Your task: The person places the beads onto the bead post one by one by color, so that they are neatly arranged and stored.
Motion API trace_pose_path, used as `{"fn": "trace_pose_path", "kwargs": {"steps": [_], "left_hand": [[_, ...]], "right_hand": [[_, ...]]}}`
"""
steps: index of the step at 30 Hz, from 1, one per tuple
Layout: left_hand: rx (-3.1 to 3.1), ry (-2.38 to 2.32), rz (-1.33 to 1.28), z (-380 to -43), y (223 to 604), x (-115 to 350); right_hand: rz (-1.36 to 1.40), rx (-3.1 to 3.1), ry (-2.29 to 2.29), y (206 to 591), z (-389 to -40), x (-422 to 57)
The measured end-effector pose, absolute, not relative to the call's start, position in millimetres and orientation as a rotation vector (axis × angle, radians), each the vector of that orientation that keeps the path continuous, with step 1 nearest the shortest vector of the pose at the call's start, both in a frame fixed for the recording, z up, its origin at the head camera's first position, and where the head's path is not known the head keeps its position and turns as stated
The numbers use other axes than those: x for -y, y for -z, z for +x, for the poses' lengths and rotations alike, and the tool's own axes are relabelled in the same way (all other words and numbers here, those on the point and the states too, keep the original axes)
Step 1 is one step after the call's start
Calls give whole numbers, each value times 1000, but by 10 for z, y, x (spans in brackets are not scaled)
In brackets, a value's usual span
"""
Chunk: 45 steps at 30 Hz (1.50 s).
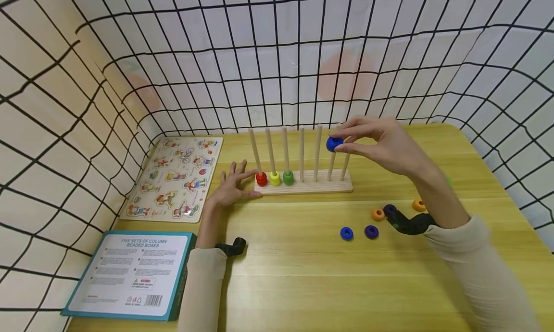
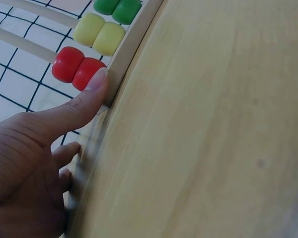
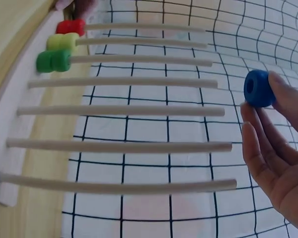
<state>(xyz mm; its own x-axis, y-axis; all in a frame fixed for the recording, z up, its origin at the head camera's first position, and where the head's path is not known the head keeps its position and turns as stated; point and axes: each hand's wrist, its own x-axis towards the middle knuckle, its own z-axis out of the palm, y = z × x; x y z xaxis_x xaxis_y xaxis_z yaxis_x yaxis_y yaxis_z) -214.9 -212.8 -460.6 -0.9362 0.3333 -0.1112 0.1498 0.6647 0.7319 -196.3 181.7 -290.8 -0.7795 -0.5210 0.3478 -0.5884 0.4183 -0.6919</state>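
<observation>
Above the right part of a wooden peg rack (image 1: 303, 188), my right hand (image 1: 385, 144) pinches a blue bead (image 1: 334, 144) between thumb and fingertips. In the right wrist view the bead (image 3: 258, 89), its hole facing the rods, is apart from the rod tips. My left hand (image 1: 229, 187) touches the rack's left end with spread, mostly straight fingers; its thumb (image 2: 84, 101) lies by the lower red bead. Two red beads (image 2: 79, 68), two yellow beads (image 2: 99, 34) and two green beads (image 3: 53, 60) sit low on the first three rods. The other rods hold no beads.
Loose blue (image 1: 346, 233), purple (image 1: 371, 232) and orange beads (image 1: 378, 214) lie on the table's right side. A picture puzzle board (image 1: 170, 178) and a teal-edged box (image 1: 130, 274) lie at left. Black wire mesh (image 1: 298, 48) surrounds the table's back and sides.
</observation>
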Motion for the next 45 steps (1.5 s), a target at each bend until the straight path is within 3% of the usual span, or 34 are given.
{"fn": "trace_pose_path", "kwargs": {"steps": [21,45], "left_hand": [[-2638,-1142,392,-2137,4612,2114],[-2644,-1143,397,-2141,4625,2137]], "right_hand": [[1121,2538,-1338,2736,-2414,-1277],[1146,2670,-1248,2777,-2511,-1182]]}}
